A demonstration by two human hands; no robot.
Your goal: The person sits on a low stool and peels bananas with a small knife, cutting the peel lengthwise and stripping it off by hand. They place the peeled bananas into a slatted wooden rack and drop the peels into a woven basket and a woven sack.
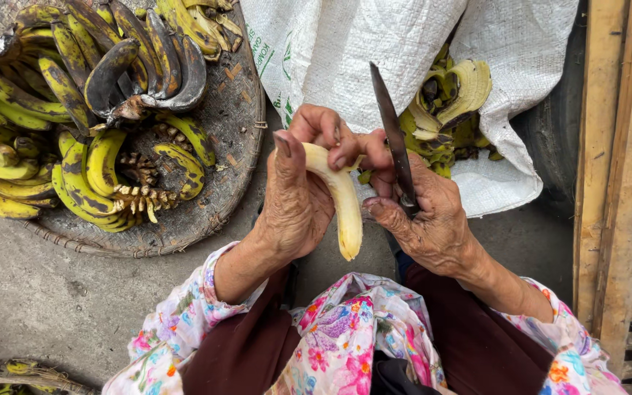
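My left hand (294, 201) gripped peeled banana (341, 205), fingers curled round upper end. My right hand (422, 219) clenched knife (393, 139), blade up, fingertips touching banana. Unpeeled bananas (74, 124) heaped on woven tray (221, 183), left. Peels (451, 99) on white sack (374, 44) beyond.

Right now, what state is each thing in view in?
Peeled banana: bare, held in left hand.
Knife: gripped in right hand, blade pointing away from the person.
Unpeeled bananas: in bunches, skins yellow-green with black patches.
Woven tray: flat on the ground, loaded with bunches.
Banana peels: empty, heaped on white sack.
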